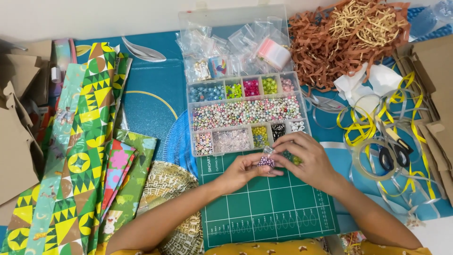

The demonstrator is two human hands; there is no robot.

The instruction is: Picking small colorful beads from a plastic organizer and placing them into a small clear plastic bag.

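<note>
Both hands, left hand (243, 171) and right hand (304, 158), pinch a small clear bag of purple beads (266, 161) just beside the compartmented bead box (246, 113), which holds many-coloured beads.

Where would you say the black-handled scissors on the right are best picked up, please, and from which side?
Take the scissors by the two black handle loops, coming from above. They lie flat among the yellow ribbon and rings of clear tape, loops towards the person and free on top, while the blades seem partly buried under the ribbon, so probably lift gently.
</note>
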